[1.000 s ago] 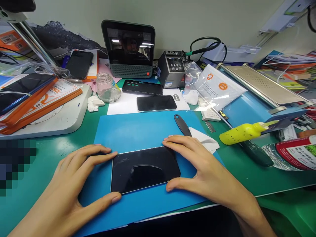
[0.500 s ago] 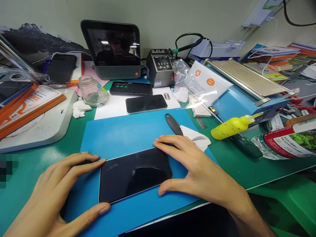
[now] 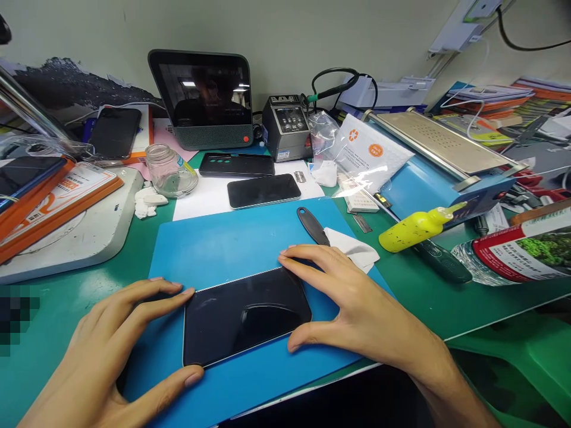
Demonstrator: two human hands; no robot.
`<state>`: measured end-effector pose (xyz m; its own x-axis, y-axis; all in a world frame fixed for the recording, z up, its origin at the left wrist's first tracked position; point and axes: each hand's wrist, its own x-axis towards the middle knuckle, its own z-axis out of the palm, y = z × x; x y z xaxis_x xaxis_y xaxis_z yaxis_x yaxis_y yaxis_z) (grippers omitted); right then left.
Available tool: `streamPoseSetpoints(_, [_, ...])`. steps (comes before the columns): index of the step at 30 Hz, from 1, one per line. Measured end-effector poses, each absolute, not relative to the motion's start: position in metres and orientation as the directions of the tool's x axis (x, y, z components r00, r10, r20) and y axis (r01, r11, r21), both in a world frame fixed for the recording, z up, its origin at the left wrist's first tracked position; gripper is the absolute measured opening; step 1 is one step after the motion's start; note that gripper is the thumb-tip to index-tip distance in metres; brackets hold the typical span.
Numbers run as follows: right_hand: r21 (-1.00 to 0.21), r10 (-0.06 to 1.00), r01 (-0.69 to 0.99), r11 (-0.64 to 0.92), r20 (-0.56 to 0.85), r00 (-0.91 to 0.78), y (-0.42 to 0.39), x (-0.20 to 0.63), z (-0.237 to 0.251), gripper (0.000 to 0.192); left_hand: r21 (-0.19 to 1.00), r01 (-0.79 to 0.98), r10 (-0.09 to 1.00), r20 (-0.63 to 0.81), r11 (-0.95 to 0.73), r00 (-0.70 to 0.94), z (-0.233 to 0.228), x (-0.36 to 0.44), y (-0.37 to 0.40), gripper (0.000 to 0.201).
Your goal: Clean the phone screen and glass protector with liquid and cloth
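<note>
From the head camera, a black phone [image 3: 245, 315] lies flat, screen up, on a blue mat [image 3: 223, 244], framed at both short ends by the person's two hands. The left hand [image 3: 111, 351] rests on the mat with its fingers [image 3: 165, 297] spread apart: the index fingertip touches the phone's far left corner and the thumb tip lies at its near left corner, so the phone's left edge sits in the gap between them. The right hand [image 3: 357, 309] mirrors this, fingers loosely apart, the fingertips on the far right corner and the thumb pressed against the near right corner; neither hand is closed around the phone, both only brace its edges. Just beyond the right fingertips a black-handled tool [image 3: 312, 224] lies on the mat, its lower end hidden behind them, with a white wipe [image 3: 354, 249] touching it on its right. Farther right of that hand, on the green table [image 3: 414, 297], lies a yellow squeeze bottle [image 3: 419, 229]. Well beyond the fingers of both hands a second dark phone [image 3: 264, 191] lies on white paper, and past the left fingers stands a glass jar [image 3: 168, 171], near a small screen device [image 3: 203, 98] at the wall.
</note>
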<state>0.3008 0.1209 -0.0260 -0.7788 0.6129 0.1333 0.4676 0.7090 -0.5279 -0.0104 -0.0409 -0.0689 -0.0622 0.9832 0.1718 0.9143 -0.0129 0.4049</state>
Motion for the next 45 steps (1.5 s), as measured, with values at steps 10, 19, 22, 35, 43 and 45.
streamPoseSetpoints(10, [-0.514, 0.620, 0.487, 0.706, 0.117, -0.776, 0.120, 0.300, -0.024, 0.086, 0.328, 0.941, 0.984, 0.174, -0.086, 0.029, -0.072, -0.025, -0.040, 0.061])
streamPoseSetpoints(19, [-0.519, 0.617, 0.473, 0.712, 0.142, -0.774, 0.119, 0.302, -0.027, 0.085, 0.405, 0.914, 0.973, 0.223, -0.034, -0.062, -0.072, -0.012, -0.040, 0.053])
streamPoseSetpoints(22, [-0.518, 0.613, 0.463, 0.719, 0.158, -0.774, 0.120, 0.302, -0.028, 0.084, 0.390, 0.920, 0.971, 0.229, -0.035, -0.060, -0.072, -0.015, -0.040, 0.055])
streamPoseSetpoints(35, [-0.509, 0.597, 0.438, 0.741, 0.200, -0.777, 0.119, 0.303, -0.029, 0.082, 0.391, 0.920, 0.979, 0.197, -0.031, -0.051, -0.069, -0.014, -0.040, 0.058])
streamPoseSetpoints(43, [-0.496, 0.630, 0.486, 0.720, 0.171, -0.758, 0.117, 0.305, -0.029, 0.097, 0.385, 0.923, 0.990, 0.138, -0.015, -0.041, -0.067, -0.014, -0.041, 0.062])
streamPoseSetpoints(45, [-0.502, 0.645, 0.505, 0.702, 0.148, -0.750, 0.117, 0.305, -0.029, 0.100, 0.363, 0.931, 0.991, 0.133, -0.022, -0.028, -0.067, -0.015, -0.041, 0.064])
